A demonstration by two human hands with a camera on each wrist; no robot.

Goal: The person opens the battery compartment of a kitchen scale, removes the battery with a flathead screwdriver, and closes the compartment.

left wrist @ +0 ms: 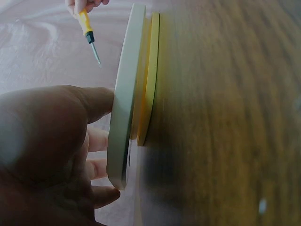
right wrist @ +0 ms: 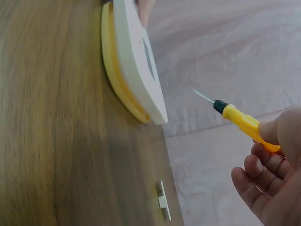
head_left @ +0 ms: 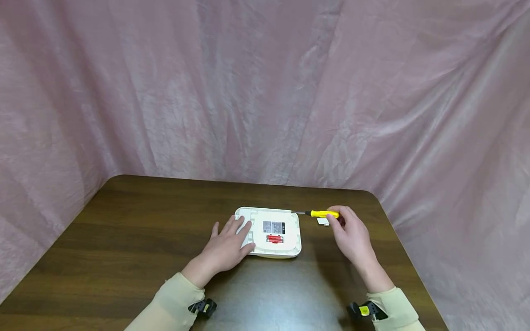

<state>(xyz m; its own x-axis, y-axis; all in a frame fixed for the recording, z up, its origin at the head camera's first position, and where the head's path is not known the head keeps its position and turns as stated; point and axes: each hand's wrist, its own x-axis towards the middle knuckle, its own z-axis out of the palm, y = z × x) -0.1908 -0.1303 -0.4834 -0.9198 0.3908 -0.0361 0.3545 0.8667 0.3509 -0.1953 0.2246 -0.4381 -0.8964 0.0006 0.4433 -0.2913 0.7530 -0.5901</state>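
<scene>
A white device with rounded corners lies with its label and open battery bay facing up. Red batteries sit in that bay, and a yellow layer shows beneath the white body in both wrist views. My left hand rests on the device's left side, fingers spread. At the right, my right hand pinches the yellow handle of a screwdriver. The screwdriver's shaft points left at the device's far right corner. In the right wrist view its tip appears apart from the device's surface.
A small white piece, perhaps the battery cover, lies on the brown wooden table beside the right hand. Pink curtains hang behind the table and along its sides.
</scene>
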